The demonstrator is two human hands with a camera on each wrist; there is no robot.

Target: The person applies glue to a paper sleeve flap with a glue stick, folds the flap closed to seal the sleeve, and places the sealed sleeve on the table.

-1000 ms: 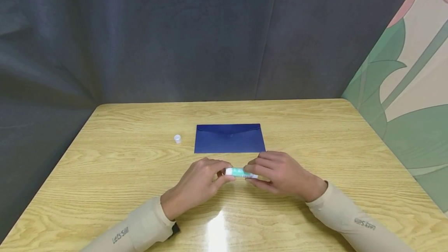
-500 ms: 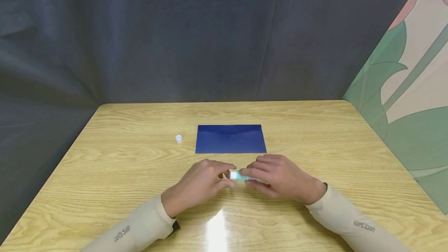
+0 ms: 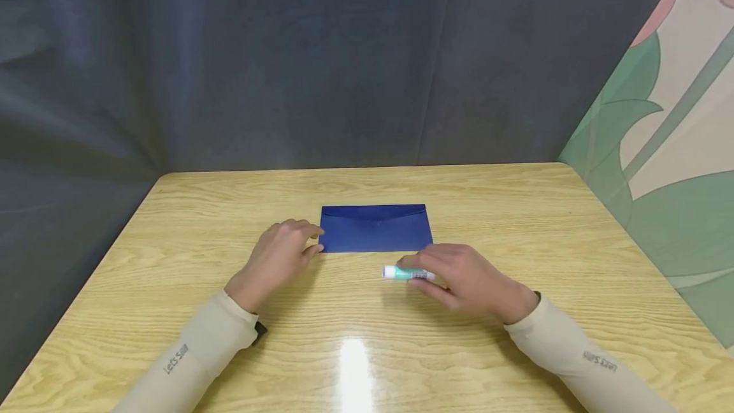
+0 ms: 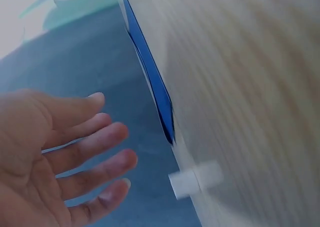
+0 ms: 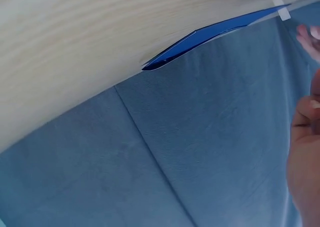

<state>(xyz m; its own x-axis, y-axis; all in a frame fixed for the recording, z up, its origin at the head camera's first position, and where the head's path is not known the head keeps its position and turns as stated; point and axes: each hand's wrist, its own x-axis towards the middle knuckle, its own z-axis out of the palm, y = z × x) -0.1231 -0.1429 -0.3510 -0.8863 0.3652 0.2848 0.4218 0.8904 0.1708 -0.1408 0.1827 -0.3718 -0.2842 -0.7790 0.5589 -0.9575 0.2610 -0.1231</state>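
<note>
Between the thumb and fingers of my right hand point(image 3: 466, 278) is a glue stick point(image 3: 390, 272), white at the end with a green label, held sideways above the table. My left hand point(image 3: 279, 255) is stretched forward, fingertips overlapping the left edge of a dark blue envelope point(image 3: 375, 234) in the head view. Its fingers point(image 4: 102, 139) are spread and hold nothing in the left wrist view. A small white cap point(image 4: 185, 183) stands on the table just beyond them; the left hand hides it in the head view. The envelope lies flat, flap side up.
The wood-grain table point(image 3: 172, 260) ends at a dark curtain point(image 3: 298, 69) along the back. To the right rises a wall panel with painted leaves and flowers point(image 3: 682, 209). A bright reflection lies on the table near the front.
My left hand has left the glue stick and moved forward and left to beside the envelope, covering the cap in the head view. My right hand keeps the glue stick, slightly farther forward.
</note>
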